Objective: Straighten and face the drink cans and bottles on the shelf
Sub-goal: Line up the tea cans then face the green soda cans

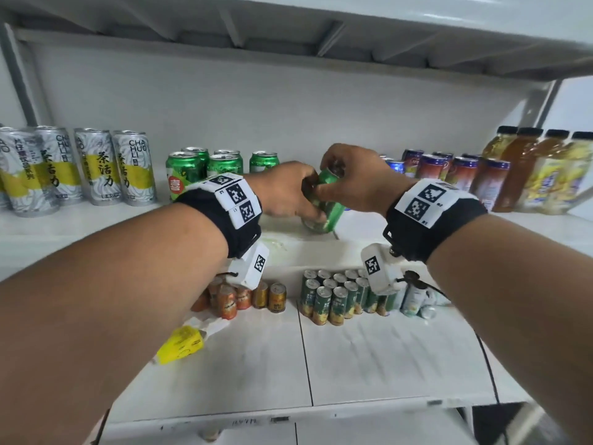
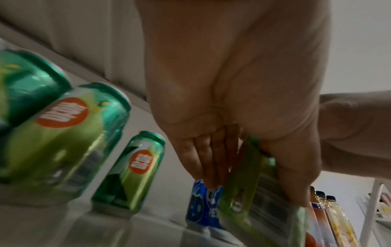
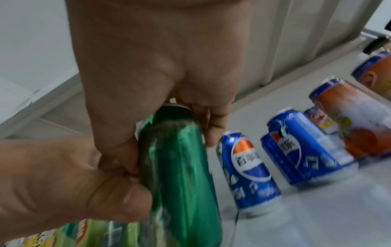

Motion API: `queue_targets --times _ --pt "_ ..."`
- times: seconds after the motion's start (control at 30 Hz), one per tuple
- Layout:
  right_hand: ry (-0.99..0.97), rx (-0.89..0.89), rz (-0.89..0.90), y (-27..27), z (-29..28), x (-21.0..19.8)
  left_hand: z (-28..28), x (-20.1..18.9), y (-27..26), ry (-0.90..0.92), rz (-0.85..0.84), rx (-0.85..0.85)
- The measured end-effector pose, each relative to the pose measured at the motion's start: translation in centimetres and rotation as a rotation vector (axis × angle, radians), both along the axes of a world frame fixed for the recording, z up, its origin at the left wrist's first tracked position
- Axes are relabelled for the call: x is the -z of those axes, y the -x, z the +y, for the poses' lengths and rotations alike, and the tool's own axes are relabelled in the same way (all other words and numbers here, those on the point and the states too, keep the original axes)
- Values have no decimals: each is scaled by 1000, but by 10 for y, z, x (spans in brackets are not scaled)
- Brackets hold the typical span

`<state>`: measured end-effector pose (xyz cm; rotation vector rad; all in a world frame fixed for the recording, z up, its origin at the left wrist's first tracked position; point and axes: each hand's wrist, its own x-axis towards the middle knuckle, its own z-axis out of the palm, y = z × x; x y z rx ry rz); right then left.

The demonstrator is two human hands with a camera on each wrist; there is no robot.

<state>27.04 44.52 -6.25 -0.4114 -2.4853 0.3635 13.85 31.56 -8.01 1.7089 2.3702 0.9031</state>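
Both hands grip one green can (image 1: 324, 200) – left hand (image 1: 285, 191) curled round its lower body, right hand (image 1: 353, 178) pinching near its top rim. The can sits between the grips, base touching the shelf (image 1: 96, 226), long axis tilted, top leaning toward the right grip. Left of the grip stand other green cans (image 1: 205, 165); right, blue cans (image 3: 245, 167) – upright. Judged: stand it upright, then turn its label forward.
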Motion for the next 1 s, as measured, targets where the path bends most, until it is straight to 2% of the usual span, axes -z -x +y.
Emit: queue_targets --times 0.13,0.3,0.47,0.53,0.7,1.0 --pt "-40 126 -58 -21 37 -17 35 -17 -9 -33 55 37" --pt "-125 157 -157 -43 81 -23 76 -35 -18 -1 212 13" --pt "-168 146 -268 -44 102 -29 90 -49 -22 22 279 -23" --pt "-186 128 -287 -36 101 -36 84 -56 -18 26 334 -58" --pt "-239 -27 -165 6 70 -52 45 -72 4 17 395 -191" --pt "-254 -315 -132 109 6 -42 -46 -71 57 99 446 -482"
